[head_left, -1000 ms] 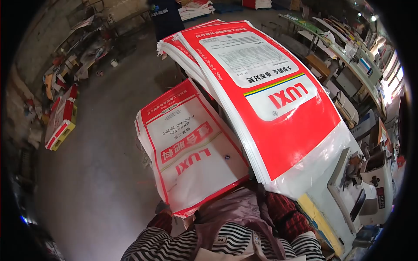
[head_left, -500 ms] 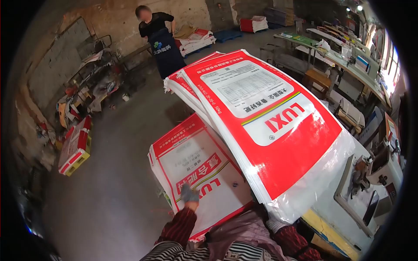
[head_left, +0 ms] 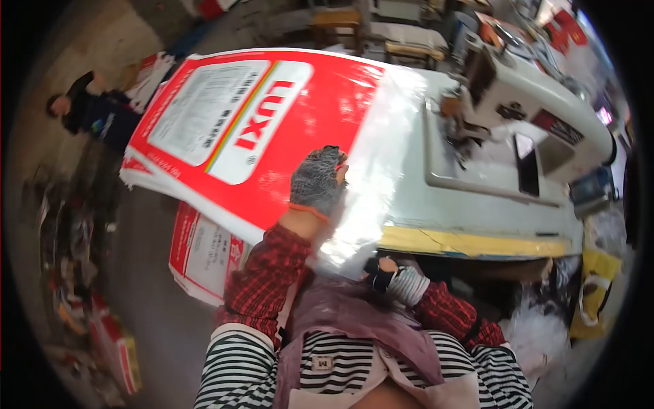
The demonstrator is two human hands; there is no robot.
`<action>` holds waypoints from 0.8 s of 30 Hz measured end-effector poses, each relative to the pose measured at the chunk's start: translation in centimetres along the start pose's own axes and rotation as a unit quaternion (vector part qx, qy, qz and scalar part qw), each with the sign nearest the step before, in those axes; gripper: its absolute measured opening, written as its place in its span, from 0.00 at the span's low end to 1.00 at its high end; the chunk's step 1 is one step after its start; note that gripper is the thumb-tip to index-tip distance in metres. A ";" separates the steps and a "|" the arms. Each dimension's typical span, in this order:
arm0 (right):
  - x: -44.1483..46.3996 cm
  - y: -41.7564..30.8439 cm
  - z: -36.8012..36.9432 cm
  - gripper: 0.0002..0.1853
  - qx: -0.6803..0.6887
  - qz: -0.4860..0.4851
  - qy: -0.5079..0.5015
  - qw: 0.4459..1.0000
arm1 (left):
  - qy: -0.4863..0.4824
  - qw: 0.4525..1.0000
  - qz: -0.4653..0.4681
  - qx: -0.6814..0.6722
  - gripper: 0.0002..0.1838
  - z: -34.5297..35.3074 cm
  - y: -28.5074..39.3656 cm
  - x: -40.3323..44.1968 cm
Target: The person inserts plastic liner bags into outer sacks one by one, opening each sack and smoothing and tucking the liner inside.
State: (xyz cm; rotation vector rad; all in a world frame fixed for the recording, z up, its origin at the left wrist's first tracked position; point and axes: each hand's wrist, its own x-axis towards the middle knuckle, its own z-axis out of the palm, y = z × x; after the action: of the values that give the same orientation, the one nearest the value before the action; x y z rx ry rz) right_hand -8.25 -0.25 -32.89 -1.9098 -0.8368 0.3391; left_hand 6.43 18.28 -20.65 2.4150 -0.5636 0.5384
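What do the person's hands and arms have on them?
The left hand wears a wrinkly dark grey glove with a thin orange edge at the wrist. The right hand has a pale grey-white cloth glove, with black near the fingers. Both forearms have red-and-black checked sleeve covers over black-and-white striped sleeves.

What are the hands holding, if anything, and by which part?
It cannot be told: the left hand is on the printed bag beside the clear plastic, its grip unclear; the right hand is near the table's yellow edge, its grip also unclear.
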 end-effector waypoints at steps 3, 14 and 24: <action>-0.4 -1.3 -3.4 0.11 0.361 0.180 0.039 0.914 | -0.077 0.991 -0.076 -0.080 0.15 4.0 1.7 -0.1; 3.1 -1.4 -11.8 0.12 0.364 0.192 0.264 0.872 | -0.163 0.965 -0.185 0.084 0.13 9.8 -1.7 0.8; 7.2 0.4 -13.6 0.12 0.365 0.226 0.294 0.854 | -0.150 0.973 -0.112 0.139 0.14 10.0 -1.5 0.5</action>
State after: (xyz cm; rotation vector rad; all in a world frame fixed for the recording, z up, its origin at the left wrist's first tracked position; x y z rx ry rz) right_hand 4.74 -4.73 -25.89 -1.3224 0.1723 0.2704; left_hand 10.03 12.98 -28.46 2.8058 -0.3472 0.1633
